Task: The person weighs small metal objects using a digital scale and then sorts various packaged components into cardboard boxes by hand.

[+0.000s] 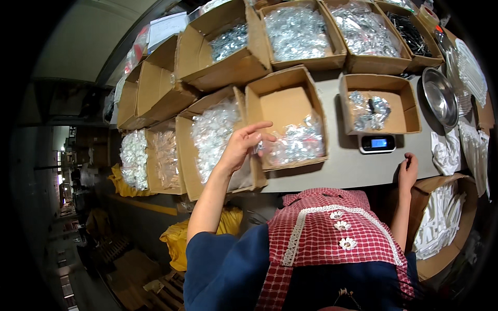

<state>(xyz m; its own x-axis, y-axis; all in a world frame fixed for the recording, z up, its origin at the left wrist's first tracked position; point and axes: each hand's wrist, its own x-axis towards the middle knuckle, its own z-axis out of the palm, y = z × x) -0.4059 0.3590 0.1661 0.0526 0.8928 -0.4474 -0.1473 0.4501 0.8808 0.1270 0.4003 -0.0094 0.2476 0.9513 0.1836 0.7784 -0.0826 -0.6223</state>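
Observation:
My left hand (245,146) is over the left side of an open cardboard box (282,106), its fingers spread apart. Clear bags of shiny metal parts (298,142) lie in the near part of that box, just right of the fingertips. Left of the hand, another box holds a heap of clear plastic bags (212,129). My right hand (408,171) rests by the table's near edge, its fingers loosely curled with nothing visible in them. Beyond it, a small scale (377,143) with a lit blue display sits at a cardboard box (407,111) containing a few bagged metal parts (369,111).
Boxes of bagged metal pieces (295,33) line the far side, one with black parts (410,33). A steel bowl (440,97) leans at the right. White items fill a box (441,223) below my right hand. White pieces (134,158) are heaped at the far left.

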